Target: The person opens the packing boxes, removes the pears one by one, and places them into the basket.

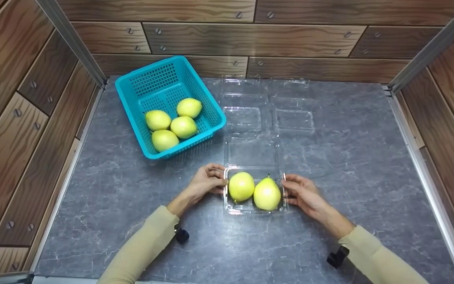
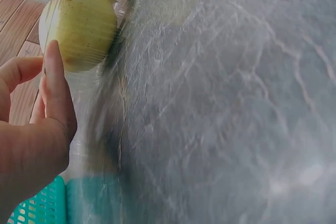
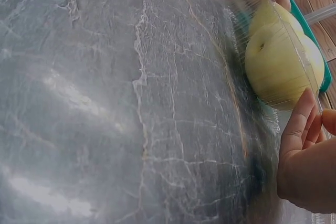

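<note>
A clear plastic clamshell container (image 1: 255, 212) lies on the grey tabletop with its lid (image 1: 252, 152) folded back, away from the body. Two yellow-green pears sit side by side in its base: the left pear (image 1: 241, 186) has its stem toward the front, while the right pear (image 1: 267, 194) has its stem toward the back. My left hand (image 1: 207, 181) pinches the left rim between thumb and fingers. On the opposite side, my right hand (image 1: 304, 193) grips the right rim. Both wrist views show fingertips at the thin plastic wall, close beside the pears.
A turquoise perforated basket (image 1: 136, 128) stands at the back left, holding several more pears (image 1: 183, 127). Two more clear containers, one at left (image 1: 243, 118) and another at right (image 1: 294, 119), lie opened behind the lid. Wood-patterned walls (image 1: 250, 39) enclose the table.
</note>
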A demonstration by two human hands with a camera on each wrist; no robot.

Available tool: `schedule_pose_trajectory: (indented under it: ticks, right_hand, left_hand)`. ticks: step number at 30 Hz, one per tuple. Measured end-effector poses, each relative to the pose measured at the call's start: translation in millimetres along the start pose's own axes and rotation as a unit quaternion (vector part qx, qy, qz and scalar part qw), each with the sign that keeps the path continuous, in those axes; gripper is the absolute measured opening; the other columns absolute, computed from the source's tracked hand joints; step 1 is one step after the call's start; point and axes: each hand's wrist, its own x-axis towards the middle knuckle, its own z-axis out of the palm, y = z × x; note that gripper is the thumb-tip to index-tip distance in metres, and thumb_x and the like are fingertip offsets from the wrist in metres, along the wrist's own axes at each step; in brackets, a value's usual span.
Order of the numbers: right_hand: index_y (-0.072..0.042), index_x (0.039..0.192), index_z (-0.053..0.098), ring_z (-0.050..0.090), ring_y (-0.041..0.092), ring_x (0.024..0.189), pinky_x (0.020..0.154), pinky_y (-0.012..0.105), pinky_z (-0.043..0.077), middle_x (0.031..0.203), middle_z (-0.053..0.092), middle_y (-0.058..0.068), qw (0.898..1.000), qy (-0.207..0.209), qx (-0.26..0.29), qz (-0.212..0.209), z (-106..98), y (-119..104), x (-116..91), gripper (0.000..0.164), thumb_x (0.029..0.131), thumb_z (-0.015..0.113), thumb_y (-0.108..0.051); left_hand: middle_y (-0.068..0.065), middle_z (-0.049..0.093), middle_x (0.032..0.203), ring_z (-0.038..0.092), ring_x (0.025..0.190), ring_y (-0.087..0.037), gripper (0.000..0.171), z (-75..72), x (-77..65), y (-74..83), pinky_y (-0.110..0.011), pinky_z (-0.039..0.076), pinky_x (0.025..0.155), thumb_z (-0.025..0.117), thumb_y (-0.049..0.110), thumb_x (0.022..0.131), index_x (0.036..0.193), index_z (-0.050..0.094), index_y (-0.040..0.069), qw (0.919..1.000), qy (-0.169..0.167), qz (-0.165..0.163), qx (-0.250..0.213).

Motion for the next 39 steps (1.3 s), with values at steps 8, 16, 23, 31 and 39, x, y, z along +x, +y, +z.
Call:
schedule_pose_trajectory:
  ticks: [8, 16, 23, 31, 39]
  right_hand:
    - [-0.007, 0.129, 0.056, 0.064, 0.01, 0.078, 0.071, 0.024, 0.061, 0.099, 0.067, -0.006, 1.0, -0.007, 0.003, 0.004, 0.2, -2.0, -0.7, 0.031, 0.101, 0.068, -0.013]
    - [-0.013, 0.12, 0.059, 0.064, 0.009, 0.075, 0.07, 0.024, 0.061, 0.095, 0.066, -0.007, 1.0, -0.004, 0.006, 0.003, -0.3, -1.8, -0.2, 0.02, 0.101, 0.068, -0.012]
    - [-0.01, 0.123, 0.056, 0.064, 0.009, 0.074, 0.069, 0.023, 0.061, 0.095, 0.066, -0.006, 1.0, 0.0, -0.002, 0.004, -0.3, -0.2, 0.2, 0.025, 0.102, 0.067, -0.012]
    - [-0.007, 0.13, 0.054, 0.065, 0.01, 0.076, 0.07, 0.024, 0.061, 0.099, 0.066, -0.005, 1.0, 0.005, -0.003, 0.009, -1.8, 0.3, 1.7, 0.033, 0.101, 0.068, -0.013]
    - [-0.009, 0.127, 0.057, 0.065, 0.01, 0.077, 0.07, 0.024, 0.061, 0.1, 0.066, -0.005, 1.0, -0.002, 0.002, 0.006, -2.2, 0.2, 1.4, 0.028, 0.101, 0.068, -0.013]
  left_hand:
    - [-0.005, 0.066, 0.099, 0.068, 0.07, -0.02, 0.038, -4.0, -8.2, 14.2, -0.038, 0.067, 0.062, 0.076, 0.006, 0.09, 0.124, 0.063, -0.003, 0.9897, 0.028, 0.064, 0.125]
    - [-0.013, 0.07, 0.113, 0.069, 0.098, -0.027, 0.029, 1.5, -18.8, 34.1, -0.042, 0.063, 0.088, 0.076, 0.014, 0.091, 0.117, 0.069, 0.005, 0.9298, 0.027, 0.168, 0.327]
    - [-0.009, 0.068, 0.125, 0.065, 0.118, -0.03, 0.038, 15.0, -28.6, 52.9, -0.051, 0.058, 0.103, 0.074, 0.031, 0.093, 0.125, 0.069, 0.009, 0.8439, -0.035, 0.207, 0.494]
    - [-0.006, 0.069, 0.126, 0.061, 0.113, -0.025, 0.039, 33.3, -26.1, 68.4, -0.043, 0.057, 0.098, 0.068, 0.04, 0.096, 0.125, 0.07, 0.015, 0.7031, -0.079, 0.298, 0.641]
    - [-0.005, 0.069, 0.126, 0.062, 0.116, -0.025, 0.041, 53.9, -16.0, 74.1, -0.041, 0.057, 0.103, 0.071, 0.044, 0.095, 0.127, 0.069, 0.019, 0.6047, -0.124, 0.35, 0.705]
